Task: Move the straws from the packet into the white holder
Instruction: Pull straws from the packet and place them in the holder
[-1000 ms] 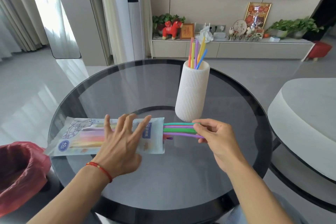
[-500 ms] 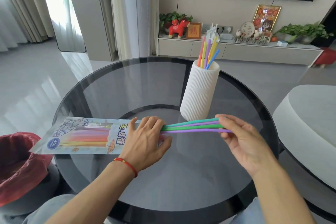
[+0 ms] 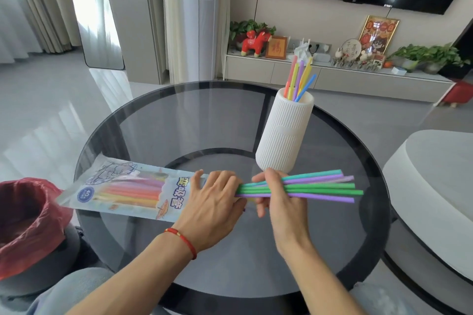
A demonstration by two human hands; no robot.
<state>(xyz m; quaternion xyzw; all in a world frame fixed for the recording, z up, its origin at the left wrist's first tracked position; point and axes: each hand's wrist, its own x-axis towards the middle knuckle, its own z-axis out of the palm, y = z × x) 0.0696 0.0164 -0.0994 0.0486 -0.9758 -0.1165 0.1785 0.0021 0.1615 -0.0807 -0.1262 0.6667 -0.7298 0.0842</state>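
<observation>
Gripping straws [image 3: 320, 186] in right hand [image 3: 279, 197]

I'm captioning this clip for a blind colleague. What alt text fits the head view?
A right hand grips a bundle of green, teal and purple straws drawn from a packet that the left hand pins to a round glass table. Behind them a white holder stands upright with several straws already in it.

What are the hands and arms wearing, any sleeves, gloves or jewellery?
Both forearms are bare: no sleeves, gloves or watch in view. The left hand has a thin red cord bracelet with a small gold bead at the wrist. The right hand and its wrist carry nothing; no rings are visible on either hand.
</observation>
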